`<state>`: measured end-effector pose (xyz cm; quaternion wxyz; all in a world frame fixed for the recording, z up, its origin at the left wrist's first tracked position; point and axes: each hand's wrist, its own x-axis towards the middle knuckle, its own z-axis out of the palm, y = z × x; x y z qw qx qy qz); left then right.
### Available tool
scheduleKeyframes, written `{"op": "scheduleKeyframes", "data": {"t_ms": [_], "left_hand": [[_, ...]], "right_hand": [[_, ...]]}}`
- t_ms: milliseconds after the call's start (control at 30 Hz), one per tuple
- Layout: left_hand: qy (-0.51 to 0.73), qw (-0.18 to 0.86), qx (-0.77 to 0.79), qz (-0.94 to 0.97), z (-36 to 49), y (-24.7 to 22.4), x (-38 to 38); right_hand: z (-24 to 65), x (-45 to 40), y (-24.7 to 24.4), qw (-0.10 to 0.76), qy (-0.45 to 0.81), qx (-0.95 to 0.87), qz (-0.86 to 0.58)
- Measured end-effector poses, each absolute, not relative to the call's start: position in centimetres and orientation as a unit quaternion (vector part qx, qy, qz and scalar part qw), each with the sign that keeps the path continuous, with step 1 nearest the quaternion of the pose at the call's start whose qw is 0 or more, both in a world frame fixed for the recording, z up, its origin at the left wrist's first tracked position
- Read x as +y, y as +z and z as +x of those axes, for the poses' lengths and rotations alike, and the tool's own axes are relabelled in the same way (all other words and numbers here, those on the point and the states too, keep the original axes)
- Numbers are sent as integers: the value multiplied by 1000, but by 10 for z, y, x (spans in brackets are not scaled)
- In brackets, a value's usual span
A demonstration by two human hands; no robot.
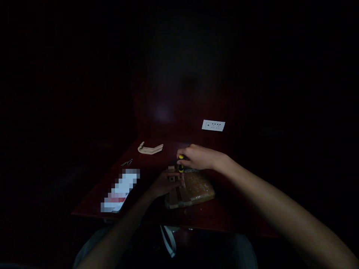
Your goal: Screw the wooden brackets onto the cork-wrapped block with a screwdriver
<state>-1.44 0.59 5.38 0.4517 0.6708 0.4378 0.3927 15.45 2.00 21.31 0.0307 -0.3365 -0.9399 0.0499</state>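
Observation:
A yellow and black screwdriver point(181, 158) stands upright in my right hand point(199, 156), its fingers closed around the handle from above. The tool's lower end meets a wooden piece point(183, 196) with slats, which lies on a brown block wrapped in clear film point(199, 186). From the left, my left hand point(163, 184) grips the upper part of the wooden piece, thumb and fingers on either side of the tool's tip. Dim light hides the tip and any screw under it. Just beyond the left fingers is a small wooden block point(171, 168).
A curved wooden part point(150, 149) lies at the back left of the dark red table point(95, 194). Several screws point(127, 163) are scattered near the left edge, above a blurred white sheet or device point(120, 191). A socket plate point(213, 125) is on the wall behind.

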Motion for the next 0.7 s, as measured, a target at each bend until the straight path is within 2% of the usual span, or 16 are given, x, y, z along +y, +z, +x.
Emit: {"op": "scheduleKeyframes", "data": {"t_ms": [400,700], "left_hand": [[394,437,481,649,-13,55,4],[392,450,451,664,-15,44,11]], "right_hand": [[154,20,211,8,20,-937,-350],[151,20,209,-36,7,-935,-353]]}}
